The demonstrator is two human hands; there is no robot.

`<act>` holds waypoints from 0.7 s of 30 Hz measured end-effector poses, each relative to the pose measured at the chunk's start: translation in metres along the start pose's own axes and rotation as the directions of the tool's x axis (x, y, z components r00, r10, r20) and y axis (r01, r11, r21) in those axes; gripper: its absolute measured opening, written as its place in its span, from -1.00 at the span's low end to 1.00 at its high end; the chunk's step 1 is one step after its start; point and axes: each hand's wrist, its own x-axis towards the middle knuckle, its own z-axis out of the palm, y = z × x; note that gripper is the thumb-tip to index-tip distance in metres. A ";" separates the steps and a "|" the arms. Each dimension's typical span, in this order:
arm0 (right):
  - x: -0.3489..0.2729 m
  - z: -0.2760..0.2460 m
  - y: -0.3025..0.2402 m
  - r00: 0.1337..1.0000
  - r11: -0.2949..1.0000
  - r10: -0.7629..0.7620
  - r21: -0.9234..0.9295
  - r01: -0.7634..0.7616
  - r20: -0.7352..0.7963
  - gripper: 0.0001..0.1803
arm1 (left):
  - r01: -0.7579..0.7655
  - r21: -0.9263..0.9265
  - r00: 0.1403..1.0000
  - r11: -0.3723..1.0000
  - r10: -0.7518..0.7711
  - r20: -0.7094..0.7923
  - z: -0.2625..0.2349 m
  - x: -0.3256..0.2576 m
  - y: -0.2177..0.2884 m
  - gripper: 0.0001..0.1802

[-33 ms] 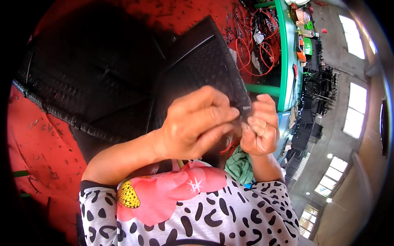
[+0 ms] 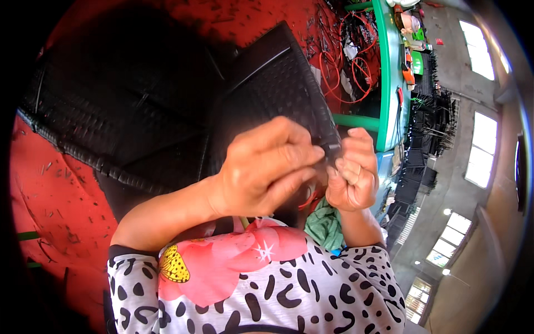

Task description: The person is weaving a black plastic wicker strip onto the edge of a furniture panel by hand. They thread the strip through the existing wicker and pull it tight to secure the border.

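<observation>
A large black woven wicker piece (image 2: 267,94) stands in front of me, its raised panel coming down to a corner near my hands. My left hand (image 2: 270,167) is closed in a pinch, thumb and forefinger tips beside the panel's lower right corner. Just to its right, my right hand (image 2: 353,172) has its fingers curled toward the thumb, and a ring shows on one finger. Between the two sets of fingertips is a small dark piece of the edge or a strand. What each hand pinches is too small and blurred to make out.
Red sheeting (image 2: 61,211) strewn with dark scraps covers the floor. At right stands a green-edged table (image 2: 384,72) with tools on it; a tangled red cord (image 2: 339,100) lies beside it. A green cloth (image 2: 325,225) sits by my right forearm. Black woven goods (image 2: 428,128) are stacked beyond.
</observation>
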 end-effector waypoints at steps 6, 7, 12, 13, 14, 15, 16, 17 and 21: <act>0.005 0.009 0.001 0.995 1.000 -0.006 0.005 0.007 -0.101 -0.80 | 0.112 0.210 0.993 0.971 -0.104 -0.047 0.002 0.010 0.018 -0.76; 0.005 0.011 0.002 0.993 1.000 -0.005 0.020 0.008 -0.119 -0.80 | 0.176 0.224 0.984 0.958 -0.164 -0.075 0.003 0.009 0.022 -0.76; 0.008 0.047 0.028 0.979 1.000 -0.019 -0.020 0.016 -0.205 -0.82 | 0.095 0.349 0.987 0.932 -0.044 -0.153 -0.012 0.017 -0.013 -0.77; 0.008 0.049 0.030 0.975 1.000 -0.024 -0.013 0.022 -0.223 -0.82 | 0.076 0.399 0.986 0.914 -0.008 -0.168 -0.011 0.016 -0.014 -0.76; 0.012 0.059 0.032 0.971 0.999 -0.033 -0.011 0.031 -0.238 -0.82 | -0.018 0.492 0.988 0.871 0.090 -0.123 -0.021 0.014 -0.031 -0.76; 0.012 0.061 0.035 0.971 0.999 -0.037 -0.007 0.037 -0.236 -0.83 | -0.029 0.501 0.989 0.865 0.098 -0.111 -0.023 0.017 -0.037 -0.76; 0.011 0.062 0.037 0.971 0.998 -0.057 -0.020 0.054 -0.232 -0.83 | -0.106 0.565 0.982 0.818 0.177 -0.071 -0.025 0.020 -0.041 -0.76; 0.013 0.064 0.039 0.967 0.998 -0.060 -0.020 0.057 -0.249 -0.83 | -0.184 0.621 0.967 0.762 0.253 -0.023 -0.027 0.023 -0.042 -0.77; 0.022 0.071 0.045 0.960 0.995 -0.097 -0.042 0.089 -0.261 -0.80 | -0.099 0.647 0.990 0.756 0.143 -0.017 -0.033 0.030 -0.044 -0.84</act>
